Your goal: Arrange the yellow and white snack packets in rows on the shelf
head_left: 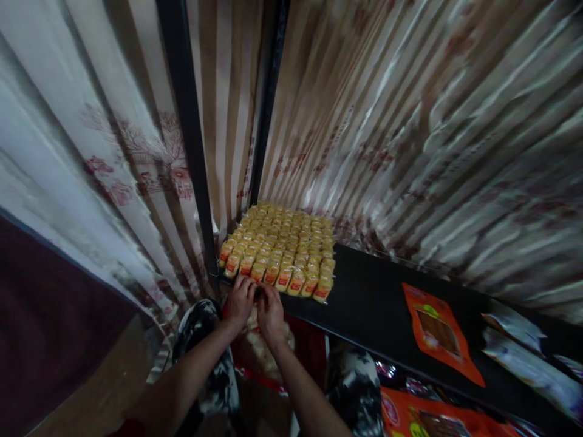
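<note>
Small yellow packets (285, 243) with red labels stand in tight rows on a black shelf (364, 291). My left hand (241, 299) is at the front edge of the shelf, its fingers bent together against the front row's lower left part. Close beside it, my right hand (270, 311) has its fingers curled towards the same packets. The fingertips of both hands nearly meet; whatever lies between them is too dark and small to make out. Below my hands, a red container (310, 346) between my knees holds pale packets (262, 352), partly hidden by my right forearm.
An orange pouch (435, 334) lies on the shelf to the right, with silvery packets (523, 349) beyond it. Another orange pouch (437, 416) is lower down. Dark posts (191, 121) and a pleated curtain (387, 121) enclose the shelf's left and back.
</note>
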Demonstrator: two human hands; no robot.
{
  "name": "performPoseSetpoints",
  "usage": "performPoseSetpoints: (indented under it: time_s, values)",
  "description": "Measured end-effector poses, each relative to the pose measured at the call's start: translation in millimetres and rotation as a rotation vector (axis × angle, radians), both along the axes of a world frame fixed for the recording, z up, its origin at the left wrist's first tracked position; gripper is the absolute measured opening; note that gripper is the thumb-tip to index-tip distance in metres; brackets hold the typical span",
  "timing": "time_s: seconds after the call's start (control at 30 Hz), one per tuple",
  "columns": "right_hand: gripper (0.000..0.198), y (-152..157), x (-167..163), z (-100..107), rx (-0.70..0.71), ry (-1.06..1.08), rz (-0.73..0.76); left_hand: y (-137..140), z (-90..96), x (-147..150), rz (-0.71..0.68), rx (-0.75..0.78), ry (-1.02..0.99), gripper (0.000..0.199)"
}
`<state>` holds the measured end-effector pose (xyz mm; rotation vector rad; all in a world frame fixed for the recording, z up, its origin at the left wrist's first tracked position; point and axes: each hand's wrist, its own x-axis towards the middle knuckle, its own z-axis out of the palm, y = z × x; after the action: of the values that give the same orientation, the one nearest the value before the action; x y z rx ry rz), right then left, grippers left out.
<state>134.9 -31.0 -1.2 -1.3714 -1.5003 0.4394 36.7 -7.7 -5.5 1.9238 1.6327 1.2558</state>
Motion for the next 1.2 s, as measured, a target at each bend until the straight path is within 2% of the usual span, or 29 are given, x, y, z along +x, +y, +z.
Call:
performPoseSetpoints:
  time_s: [0.23, 0.4, 0.53, 0.67, 0.73, 0.83, 1.03, 1.13, 1.2]
  values:
    - [0.030, -2, 4, -4, 0.009, -0.003, 0.030, -9, -5.2, -7, 0.042, -0.030, -0.025, 0.019]
    - [0.029, 1, 1, -2, -0.018, -0.005, -0.079, -16, -9.3, -9, 0.091, -0.045, -0.080, 0.017]
    - [0.036, 8, -1, 0, -0.047, -0.053, -0.096, -15, -8.1, -8, 0.107, -0.065, -0.123, 0.021]
    - [0.040, 10, -1, 5, -0.042, -0.126, -0.116, -7, -0.8, -16, 0.237, 0.002, -0.159, 0.026]
    - [0.039, 9, -1, 13, -0.031, -0.175, -0.137, -4, 1.9, -22, 0.278, 0.051, -0.148, 0.029]
    - [0.035, 9, -6, 33, 0.004, -0.269, -0.111, -4, 0.4, -29, 0.266, 0.071, -0.123, 0.030]
    - [0.031, 37, -23, 76, 0.118, -0.570, 0.169, -18, -14.9, -27, 0.214, 0.043, -0.129, 0.039]
    - [0.035, 57, -34, 86, 0.114, -0.694, 0.237, -22, -19.1, -25, 0.213, 0.018, -0.113, 0.046]
    - [0.036, 68, -40, 88, 0.086, -0.765, 0.253, -22, -19.5, -24, 0.230, -0.005, -0.118, 0.043]
